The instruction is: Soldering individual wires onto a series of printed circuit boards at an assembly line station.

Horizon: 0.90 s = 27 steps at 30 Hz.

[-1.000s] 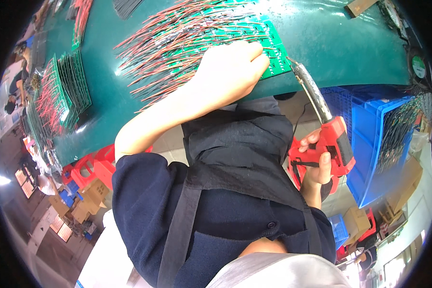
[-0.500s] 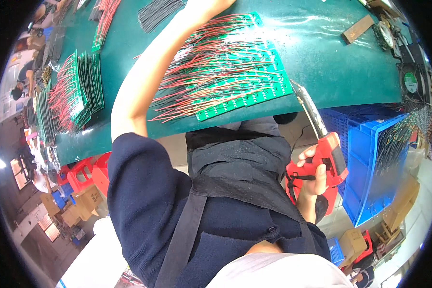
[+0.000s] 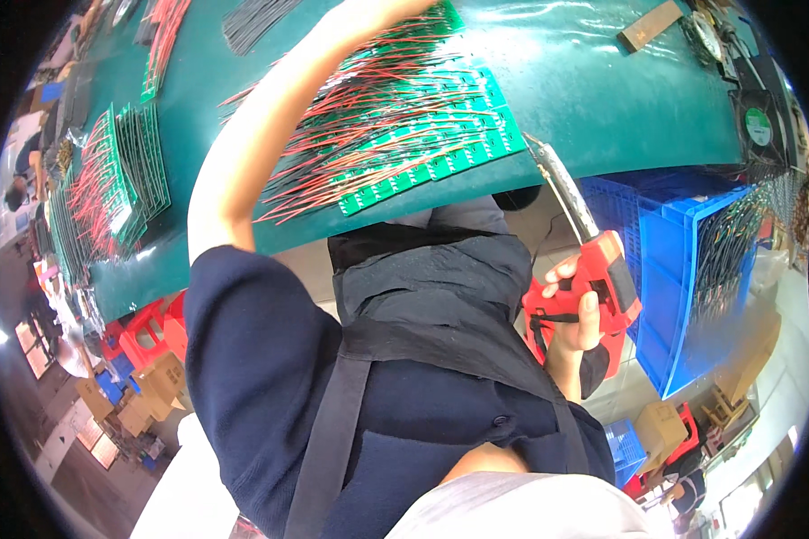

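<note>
My right hand (image 3: pixel 573 338) is wrapped round the grip of a red gun-shaped power tool (image 3: pixel 613 274) with a long, stained metal barrel. I cannot make out its exact kind. The barrel's tip is close to the near right corner of a green circuit board panel (image 3: pixel 499 115); whether they touch is unclear. Red and black wires (image 3: pixel 360 117) fan out leftward from several such panels on the table. My left forearm (image 3: pixel 274 117) reaches across the wires' left side. The left hand lies beyond the top edge, out of sight.
On the green table (image 3: pixel 602 99), wired boards (image 3: pixel 121 180) stand stacked at left. Black wires (image 3: pixel 256 22) lie at the back, a wooden block (image 3: pixel 651 25) at far right. Beside the table's right end is a blue crate (image 3: pixel 665 287); red stools (image 3: pixel 144 332) stand below left.
The whole view has shifted, so the table and boards appear further left and up. My left hand has gone out at the top edge. The right hand still grips the red tool.
</note>
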{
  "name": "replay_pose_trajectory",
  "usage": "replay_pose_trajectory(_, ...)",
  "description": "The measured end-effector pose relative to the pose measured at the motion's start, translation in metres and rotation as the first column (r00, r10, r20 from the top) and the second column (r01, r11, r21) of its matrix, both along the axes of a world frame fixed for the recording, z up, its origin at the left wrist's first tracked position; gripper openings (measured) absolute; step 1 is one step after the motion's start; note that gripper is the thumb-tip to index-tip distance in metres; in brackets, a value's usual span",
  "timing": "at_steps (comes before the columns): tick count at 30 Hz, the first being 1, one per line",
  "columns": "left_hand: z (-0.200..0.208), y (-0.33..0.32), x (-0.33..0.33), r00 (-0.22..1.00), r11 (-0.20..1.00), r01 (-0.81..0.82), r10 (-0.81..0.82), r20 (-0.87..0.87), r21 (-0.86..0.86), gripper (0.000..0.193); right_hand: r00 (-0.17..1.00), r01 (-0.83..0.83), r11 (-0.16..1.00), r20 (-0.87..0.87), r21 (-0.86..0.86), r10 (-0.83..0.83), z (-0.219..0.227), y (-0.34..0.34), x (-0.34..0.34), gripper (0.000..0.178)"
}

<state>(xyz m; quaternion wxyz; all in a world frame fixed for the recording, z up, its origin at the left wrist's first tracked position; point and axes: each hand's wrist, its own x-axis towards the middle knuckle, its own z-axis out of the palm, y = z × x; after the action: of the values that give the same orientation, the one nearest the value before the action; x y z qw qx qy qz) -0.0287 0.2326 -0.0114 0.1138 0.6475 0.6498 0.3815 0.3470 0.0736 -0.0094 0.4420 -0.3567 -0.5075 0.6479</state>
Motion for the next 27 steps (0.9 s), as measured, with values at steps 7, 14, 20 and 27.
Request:
replay_pose_trajectory(7, 0.018, -0.116, 0.088, 0.967, 0.938, 0.255, -0.247, 0.063, -0.235, 0.013, 1.0, 0.006, 0.998, 0.023, -0.054, -0.005, -0.004, 0.0, 0.003, 0.043)
replay_pose_trajectory(14, -0.001, -0.128, 0.105, 0.987, 0.97, 0.144, -0.155, -0.042, -0.197, 0.012, 0.998, 0.006, 0.994, 0.067, -0.112, 0.002, -0.003, -0.003, 0.003, 0.041)
replay_pose_trajectory(20, -0.005, -0.127, 0.108, 0.984, 0.979, 0.13, -0.146, -0.1, -0.155, 0.012, 0.991, 0.038, 0.994, 0.128, -0.105, -0.024, -0.004, -0.002, 0.001, 0.042)
replay_pose_trajectory(27, -0.009, -0.128, 0.107, 0.985, 0.984, 0.122, -0.136, -0.108, -0.127, 0.012, 0.987, 0.012, 0.994, 0.164, -0.112, 0.006, -0.001, -0.001, 0.0, 0.042)
